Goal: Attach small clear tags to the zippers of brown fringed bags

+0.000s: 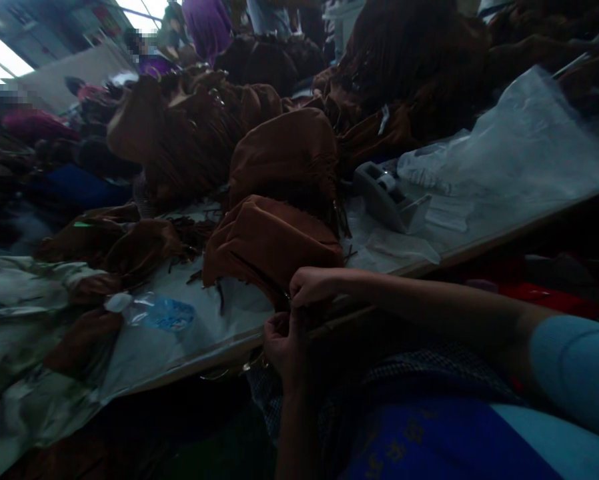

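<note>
Fringed suede bags pile along your worktop, the nearest bag lying at its edge, brown and crumpled. Your right hand and left hand meet there, fingers curled together, pinching something at the bag's lower rim (too dark to name).

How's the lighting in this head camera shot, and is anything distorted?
In the head view, the bright ceiling window at upper left blows out, while the left hand, right hand and brown suede fringed bag sit in deep shadow; the whole frame is tilted, with the table edge running diagonally.
</note>
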Available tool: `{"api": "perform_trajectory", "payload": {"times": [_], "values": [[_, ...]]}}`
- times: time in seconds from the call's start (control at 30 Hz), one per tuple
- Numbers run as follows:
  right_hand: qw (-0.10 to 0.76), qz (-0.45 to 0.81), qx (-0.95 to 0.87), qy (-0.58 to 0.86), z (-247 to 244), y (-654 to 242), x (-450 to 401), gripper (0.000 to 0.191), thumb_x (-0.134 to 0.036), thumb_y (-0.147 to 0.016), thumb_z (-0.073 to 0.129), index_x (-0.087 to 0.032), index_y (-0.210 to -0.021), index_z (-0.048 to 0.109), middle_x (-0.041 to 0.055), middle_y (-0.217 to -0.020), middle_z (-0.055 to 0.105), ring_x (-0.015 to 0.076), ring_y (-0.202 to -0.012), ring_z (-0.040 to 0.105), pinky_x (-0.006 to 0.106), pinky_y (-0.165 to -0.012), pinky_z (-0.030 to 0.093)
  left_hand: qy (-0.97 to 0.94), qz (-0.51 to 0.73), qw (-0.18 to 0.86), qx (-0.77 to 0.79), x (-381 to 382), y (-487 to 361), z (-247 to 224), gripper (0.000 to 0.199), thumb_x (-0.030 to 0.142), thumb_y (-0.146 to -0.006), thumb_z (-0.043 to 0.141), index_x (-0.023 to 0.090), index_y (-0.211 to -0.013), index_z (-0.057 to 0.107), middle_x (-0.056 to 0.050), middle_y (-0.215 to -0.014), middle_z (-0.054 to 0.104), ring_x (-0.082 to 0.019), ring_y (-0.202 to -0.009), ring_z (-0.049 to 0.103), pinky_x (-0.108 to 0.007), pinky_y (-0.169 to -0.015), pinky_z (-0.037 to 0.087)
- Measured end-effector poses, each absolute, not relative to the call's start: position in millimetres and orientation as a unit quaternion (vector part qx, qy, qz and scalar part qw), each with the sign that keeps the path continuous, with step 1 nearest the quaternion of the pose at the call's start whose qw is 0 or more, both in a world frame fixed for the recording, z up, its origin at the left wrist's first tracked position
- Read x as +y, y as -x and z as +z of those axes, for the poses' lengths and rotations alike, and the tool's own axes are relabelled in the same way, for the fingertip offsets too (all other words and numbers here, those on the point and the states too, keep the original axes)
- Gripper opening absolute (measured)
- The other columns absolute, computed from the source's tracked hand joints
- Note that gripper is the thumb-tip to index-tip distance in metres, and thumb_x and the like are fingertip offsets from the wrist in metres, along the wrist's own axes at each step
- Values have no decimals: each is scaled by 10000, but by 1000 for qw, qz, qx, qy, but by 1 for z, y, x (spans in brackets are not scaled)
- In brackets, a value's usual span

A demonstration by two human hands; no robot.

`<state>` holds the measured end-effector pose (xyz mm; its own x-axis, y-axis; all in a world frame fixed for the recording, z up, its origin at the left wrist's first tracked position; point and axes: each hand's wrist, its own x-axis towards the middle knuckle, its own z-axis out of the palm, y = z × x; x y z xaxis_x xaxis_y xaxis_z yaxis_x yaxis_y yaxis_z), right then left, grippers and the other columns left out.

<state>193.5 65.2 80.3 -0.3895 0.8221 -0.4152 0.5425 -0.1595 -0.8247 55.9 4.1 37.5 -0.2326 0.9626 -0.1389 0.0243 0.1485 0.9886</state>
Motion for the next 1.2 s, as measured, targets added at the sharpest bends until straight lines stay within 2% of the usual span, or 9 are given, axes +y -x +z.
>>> {"api": "perform_trajectory", "payload": {"times": [0.2, 0.37, 0.47, 0.57, 0.67, 0.77, 0.87, 1.0, 1.2], "values": [[126, 527, -636, 549, 83, -193, 64, 120, -194, -645, 547, -120, -660, 640, -16, -495, 543, 62, -368, 431, 179, -379, 313, -441, 511, 471, 568, -3, -59, 41, 403, 372, -667, 681, 166, -986, 543, -29, -760, 657, -148, -685, 625, -248, -633, 478], [157, 499, -659, 541, 78, -197, 63, 125, -185, -667, 564, -102, -690, 655, -12, -516, 555, 55, -402, 435, 164, -387, 291, -419, 502, 481, 585, -2, -61, 41, 312, 340, -691, 672, 158, -943, 642, -59, -887, 676, -147, -813, 625, -231, -712, 490], [194, 502, -645, 542, 72, -200, 58, 162, -243, -696, 598, -95, -714, 661, -18, -530, 550, 43, -414, 419, 154, -388, 277, -296, 495, 577, 579, 4, -60, 47, 226, 235, -694, 683, 146, -899, 648, -34, -800, 677, -94, -700, 622, -174, -643, 490], [220, 593, -579, 514, 62, -201, 51, 193, -273, -751, 563, -110, -790, 657, -40, -510, 529, 36, -396, 402, 148, -391, 290, -163, 479, 649, 569, 11, -58, 56, 91, 88, -752, 598, 133, -820, 637, -3, -677, 652, -37, -537, 574, -142, -579, 490], [228, 648, -534, 493, 51, -199, 46, 175, -218, -756, 541, -126, -858, 649, -64, -474, 492, 40, -386, 405, 145, -397, 305, -90, 461, 682, 561, 13, -56, 65, 159, 32, -797, 505, 134, -767, 622, 8, -644, 636, -22, -477, 543, -163, -591, 519], [244, 608, -551, 517, 45, -194, 42, 168, -170, -736, 542, -111, -854, 647, -57, -494, 500, 50, -424, 432, 147, -416, 308, -63, 455, 684, 567, 10, -57, 70, 177, 32, -804, 490, 141, -741, 614, 10, -640, 626, -26, -493, 552, -154, -583, 520], [286, 523, -599, 534, 43, -186, 39, 150, -123, -716, 536, -91, -817, 642, -15, -620, 573, 71, -541, 489, 154, -474, 328, -76, 459, 672, 577, 6, -60, 72, 142, 53, -799, 513, 154, -757, 604, 16, -628, 618, -31, -501, 557, -154, -586, 517], [318, 416, -642, 560, 35, -176, 34, 113, -159, -710, 557, -82, -768, 616, 4, -658, 566, 81, -583, 455, 172, -477, 273, -128, 474, 655, 575, 1, -65, 73, 106, 83, -784, 556, 164, -845, 588, 10, -638, 624, -34, -503, 554, -147, -580, 501], [351, 402, -630, 564, 29, -172, 31, 120, -200, -717, 564, -88, -745, 597, -14, -629, 522, 75, -574, 427, 175, -484, 256, -181, 512, 620, 566, -3, -64, 62, 266, 116, -693, 675, 167, -932, 569, -19, -788, 649, -61, -643, 611, -120, -568, 471]]}}
